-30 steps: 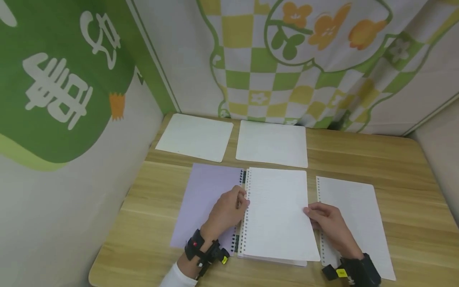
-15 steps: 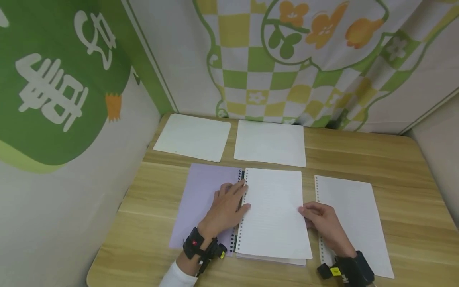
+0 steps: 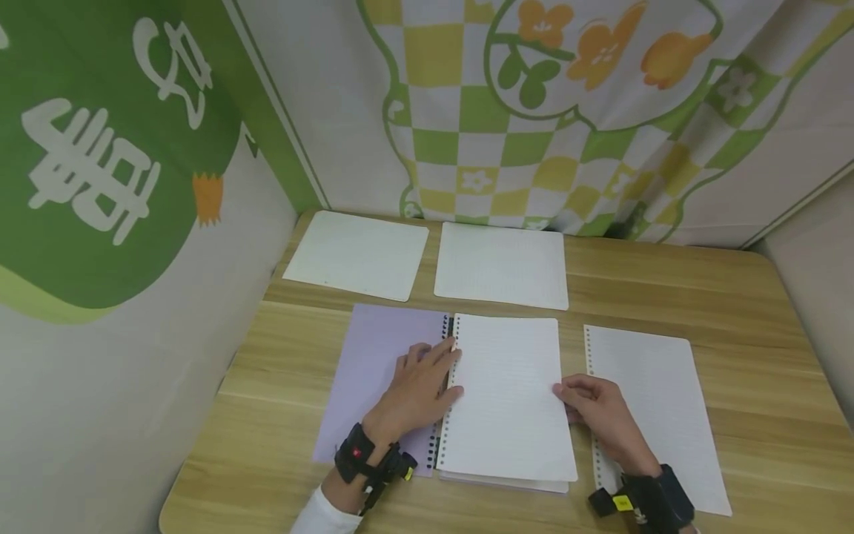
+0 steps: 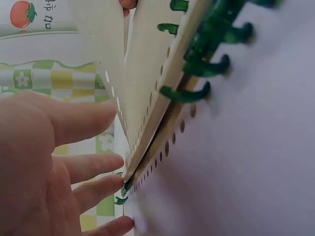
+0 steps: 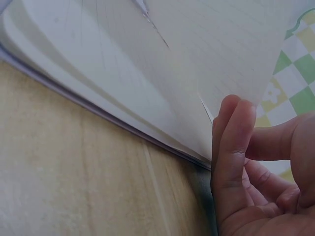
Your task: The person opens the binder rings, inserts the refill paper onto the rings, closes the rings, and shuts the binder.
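A white lined loose-leaf sheet (image 3: 507,408) with holes along its left edge lies over the right half of an open ring-binder notebook with a purple cover (image 3: 383,334). My right hand (image 3: 597,411) pinches the sheet's right edge between thumb and fingers. My left hand (image 3: 414,386) stretches across the purple cover, fingertips right at the sheet's holed edge. In the left wrist view, green binder rings (image 4: 209,66) stand open, and the sheet (image 4: 101,39) tilts up from the holed pages (image 4: 147,59) beneath. The right wrist view shows the sheet raised above the page stack (image 5: 74,64).
Another holed lined sheet (image 3: 647,400) lies to the right, partly under my right wrist. Two more white sheets, one at the back left (image 3: 356,256) and one at the back middle (image 3: 500,265), lie on the wooden table (image 3: 267,400). A patterned curtain (image 3: 480,133) hangs behind.
The loose sheet has shifted slightly left with my right hand still pinching it. My left hand's fingers have spread from a curled pose along the holed edge.
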The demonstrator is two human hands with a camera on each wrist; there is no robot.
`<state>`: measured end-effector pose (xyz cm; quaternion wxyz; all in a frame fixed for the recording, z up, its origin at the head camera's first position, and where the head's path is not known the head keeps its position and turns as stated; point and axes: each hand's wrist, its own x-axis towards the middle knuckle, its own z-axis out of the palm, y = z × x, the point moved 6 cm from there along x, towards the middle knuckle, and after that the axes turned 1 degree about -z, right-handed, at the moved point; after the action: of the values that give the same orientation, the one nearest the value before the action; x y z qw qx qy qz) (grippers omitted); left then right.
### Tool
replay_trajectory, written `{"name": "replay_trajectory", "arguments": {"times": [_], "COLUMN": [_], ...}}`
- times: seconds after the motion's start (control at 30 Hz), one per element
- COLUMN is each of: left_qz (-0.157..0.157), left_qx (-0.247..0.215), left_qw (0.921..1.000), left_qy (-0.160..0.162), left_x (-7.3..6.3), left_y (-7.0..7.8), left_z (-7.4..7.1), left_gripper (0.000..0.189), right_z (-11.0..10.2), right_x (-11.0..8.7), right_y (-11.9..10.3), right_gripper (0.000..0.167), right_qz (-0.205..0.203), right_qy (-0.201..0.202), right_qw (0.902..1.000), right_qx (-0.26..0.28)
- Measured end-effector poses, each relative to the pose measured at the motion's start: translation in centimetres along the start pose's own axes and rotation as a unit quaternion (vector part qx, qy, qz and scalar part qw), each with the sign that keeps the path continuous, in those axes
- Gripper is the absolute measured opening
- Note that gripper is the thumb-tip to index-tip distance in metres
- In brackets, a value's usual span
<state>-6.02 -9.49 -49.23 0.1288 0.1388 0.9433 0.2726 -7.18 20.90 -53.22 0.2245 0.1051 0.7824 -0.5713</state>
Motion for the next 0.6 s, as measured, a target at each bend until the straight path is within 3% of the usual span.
{"name": "replay_trajectory", "arguments": {"times": [0.33,0.6], "left_qz": [0.047,0.051], "left_qx": [-0.009,-0.009], "left_qw": [0.9974,0.9951], "left_qy": [-0.054,-0.084], "left_x": [-3.0,-3.7], "left_y": [-0.2,-0.2], "left_z": [0.4,0.8], "left_gripper": [0.070,0.083], "right_z": [0.0,-0.2], "right_x": [-0.1,-0.1], "right_y": [-0.2,-0.5], "right_gripper": [0.040,0.040], "right_qz": [-0.008,-0.022], "right_qy": [-0.007,-0.002], "right_qw": [0.9999,0.9990], "right_qx": [-0.001,-0.040]}}
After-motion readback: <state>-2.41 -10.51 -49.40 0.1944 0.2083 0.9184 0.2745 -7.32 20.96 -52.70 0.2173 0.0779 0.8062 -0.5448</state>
